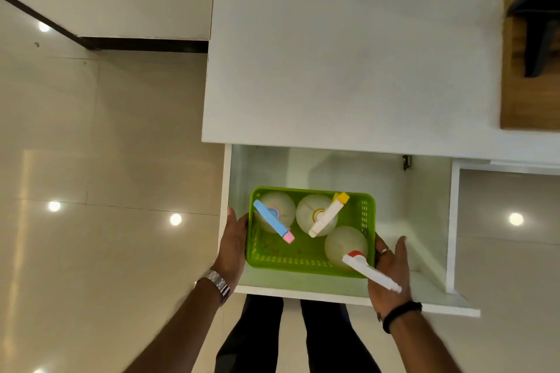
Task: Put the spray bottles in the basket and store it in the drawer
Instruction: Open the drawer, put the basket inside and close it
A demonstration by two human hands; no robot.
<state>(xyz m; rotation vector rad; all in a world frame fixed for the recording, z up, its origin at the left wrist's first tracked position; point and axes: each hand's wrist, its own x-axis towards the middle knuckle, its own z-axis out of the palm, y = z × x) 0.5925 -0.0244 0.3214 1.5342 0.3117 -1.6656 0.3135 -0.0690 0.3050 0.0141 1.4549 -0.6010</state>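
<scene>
A green plastic basket (306,262) sits inside the open white drawer (424,236), toward its left side. Three clear spray bottles stand in it: one with a blue and pink head (272,221), one with a white and yellow head (327,215), and one with a white and red head (363,266) whose nozzle juts over the basket's front right corner. My left hand (233,245) presses flat against the basket's left wall. My right hand (391,269) rests against its right wall, fingers spread.
The white cabinet top (348,54) lies just beyond the drawer. A wooden surface (521,70) with a dark object is at the far right. Glossy beige floor tiles (106,191) spread to the left. My dark trouser legs (288,336) stand below the drawer front.
</scene>
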